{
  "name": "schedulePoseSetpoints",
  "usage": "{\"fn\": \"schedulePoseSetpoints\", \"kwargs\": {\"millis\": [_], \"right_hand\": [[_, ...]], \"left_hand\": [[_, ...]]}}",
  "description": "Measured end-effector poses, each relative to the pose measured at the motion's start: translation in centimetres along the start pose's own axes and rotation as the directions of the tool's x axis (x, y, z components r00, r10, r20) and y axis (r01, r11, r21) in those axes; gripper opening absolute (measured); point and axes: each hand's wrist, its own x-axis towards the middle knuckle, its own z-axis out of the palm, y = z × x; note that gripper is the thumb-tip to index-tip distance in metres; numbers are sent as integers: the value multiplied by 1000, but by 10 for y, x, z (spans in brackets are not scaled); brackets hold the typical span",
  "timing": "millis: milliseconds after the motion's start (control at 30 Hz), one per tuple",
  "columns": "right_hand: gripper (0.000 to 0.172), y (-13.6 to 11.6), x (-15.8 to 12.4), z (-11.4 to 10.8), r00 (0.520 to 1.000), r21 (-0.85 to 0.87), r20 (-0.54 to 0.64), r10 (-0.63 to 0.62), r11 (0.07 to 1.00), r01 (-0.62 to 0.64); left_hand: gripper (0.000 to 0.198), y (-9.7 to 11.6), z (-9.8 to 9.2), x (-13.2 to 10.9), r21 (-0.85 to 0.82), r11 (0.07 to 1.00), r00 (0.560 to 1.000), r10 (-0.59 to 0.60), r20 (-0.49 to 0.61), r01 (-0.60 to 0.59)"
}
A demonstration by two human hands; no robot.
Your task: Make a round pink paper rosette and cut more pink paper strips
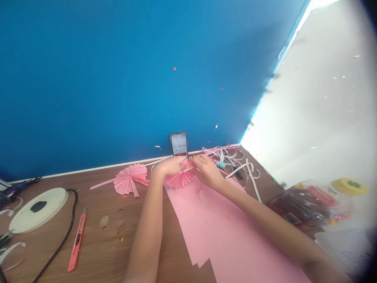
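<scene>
Both hands meet over the back end of a large pink paper sheet (224, 232). A pleated pink paper fan (180, 180) spreads out below them, folds facing me. My left hand (172, 166) is closed on its upper left edge, with the fingertips partly hidden. My right hand (207, 169) grips it from the other side, fingers bent over the top. A thin pink loop of string or paper (199, 188) lies on the sheet just under my right hand. To the left rests a round pleated pink paper rosette (130, 179) with strips trailing from it.
A phone (179, 144) leans on the blue wall (118, 78) behind my hands. White and pink paper strips (226, 153) tangle at the back right. At left lie a red box cutter (78, 239), a black cable (66, 232) and a pale round disc (53, 198). Plastic-wrapped packages (303, 206) sit right.
</scene>
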Motion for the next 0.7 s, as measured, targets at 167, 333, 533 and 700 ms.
{"fn": "schedulePoseSetpoints", "kwargs": {"millis": [167,333,533,700], "right_hand": [[31,1,1,-1,1000,-3,12,-6,1000,6],[32,1,1,-2,1000,5,16,-14,1000,14],[35,0,0,-2,999,32,38,-4,999,3],[38,-1,1,-3,998,87,65,-12,996,6]], "left_hand": [[16,-3,2,4,-1,1000,1000,14,-16,-14],[15,-5,3,4,4,1000,1000,25,-14,-25],[13,0,1,2,6,1000,1000,-1,6,1],[13,0,1,2,10,1000,1000,-2,10,1]]}}
